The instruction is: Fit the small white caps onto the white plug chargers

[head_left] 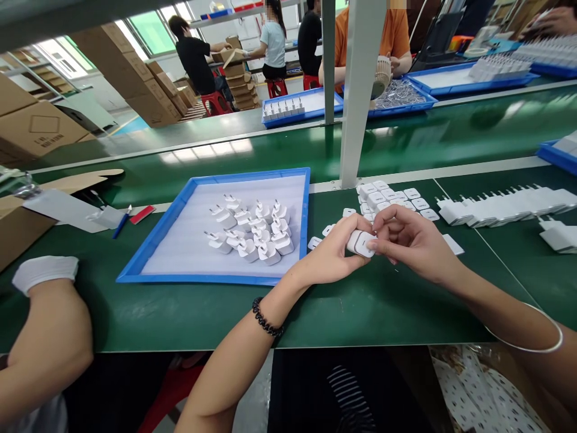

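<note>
My left hand [336,249] is closed round a white charger [362,243], its flat end face turned toward me. At that face my right hand [412,240] pinches the edge with thumb and fingers; it seems to hold a small white cover, mostly hidden. Behind my hands lie rows of white square covers [411,193] on the green bench. A few loose covers [314,242] lie left of my left hand. Left of them stands a blue-rimmed tray [193,279] holding several white plug chargers [259,228], prongs up.
A long row of white chargers [509,205] lies on the right. A grey post [356,90] rises behind the covers. On the left are a blue pen [121,224], a red strip [142,214] and a neighbour's arm [49,325]. Across the green conveyor [270,147], other people work.
</note>
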Action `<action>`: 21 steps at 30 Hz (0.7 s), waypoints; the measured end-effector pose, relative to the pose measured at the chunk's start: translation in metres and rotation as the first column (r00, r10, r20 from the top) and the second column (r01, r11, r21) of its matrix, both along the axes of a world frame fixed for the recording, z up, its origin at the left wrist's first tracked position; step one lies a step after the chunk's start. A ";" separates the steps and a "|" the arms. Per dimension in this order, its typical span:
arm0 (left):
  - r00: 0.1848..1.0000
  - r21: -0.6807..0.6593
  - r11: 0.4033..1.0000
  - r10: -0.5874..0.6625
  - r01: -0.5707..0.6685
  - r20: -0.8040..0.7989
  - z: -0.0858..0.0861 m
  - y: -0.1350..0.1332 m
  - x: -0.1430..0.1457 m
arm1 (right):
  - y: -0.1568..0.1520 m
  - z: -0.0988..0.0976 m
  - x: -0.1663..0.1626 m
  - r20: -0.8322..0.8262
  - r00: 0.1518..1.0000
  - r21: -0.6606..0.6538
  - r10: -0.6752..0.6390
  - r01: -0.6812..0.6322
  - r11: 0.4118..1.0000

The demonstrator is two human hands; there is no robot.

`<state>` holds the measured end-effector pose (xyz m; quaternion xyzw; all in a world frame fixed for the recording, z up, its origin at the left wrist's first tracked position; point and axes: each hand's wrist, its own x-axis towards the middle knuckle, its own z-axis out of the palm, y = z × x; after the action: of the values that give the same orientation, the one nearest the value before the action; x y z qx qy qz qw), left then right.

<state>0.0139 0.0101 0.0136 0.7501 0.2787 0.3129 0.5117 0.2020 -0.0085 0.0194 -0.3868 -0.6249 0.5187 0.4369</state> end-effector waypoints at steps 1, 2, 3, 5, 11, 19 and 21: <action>1.000 -0.026 1.000 0.003 -0.002 0.027 -0.001 0.000 0.001 | 0.000 0.000 0.000 0.012 1.000 0.018 -0.006 0.006 1.000; 0.999 -0.056 0.998 0.008 -0.005 0.050 -0.002 -0.001 0.002 | 0.000 0.000 0.000 0.023 1.000 0.042 -0.014 0.013 0.999; 0.998 -0.087 0.996 0.014 -0.008 0.065 -0.002 -0.001 0.002 | -0.001 0.001 0.000 0.033 0.999 0.067 -0.021 0.019 0.998; 0.997 -0.139 0.990 0.030 -0.019 0.074 -0.003 -0.002 0.004 | -0.001 0.002 0.000 0.057 0.998 0.112 -0.031 0.025 0.993; 0.996 -0.203 0.979 0.041 -0.024 0.084 -0.003 -0.004 0.005 | -0.001 0.004 0.002 0.111 0.994 0.128 -0.024 0.010 0.992; 0.990 -0.177 0.984 0.037 -0.013 0.134 -0.008 -0.004 0.008 | 0.004 0.001 0.003 0.116 0.992 0.066 0.040 -0.048 0.997; 0.990 -0.184 0.983 0.041 -0.015 0.136 -0.008 -0.005 0.009 | 0.004 0.001 0.004 0.091 0.993 0.013 0.073 -0.074 0.997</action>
<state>0.0225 0.0053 0.0054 0.6725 0.2804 0.3446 0.5919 0.2059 -0.0042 0.0202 -0.3831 -0.6620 0.5114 0.3917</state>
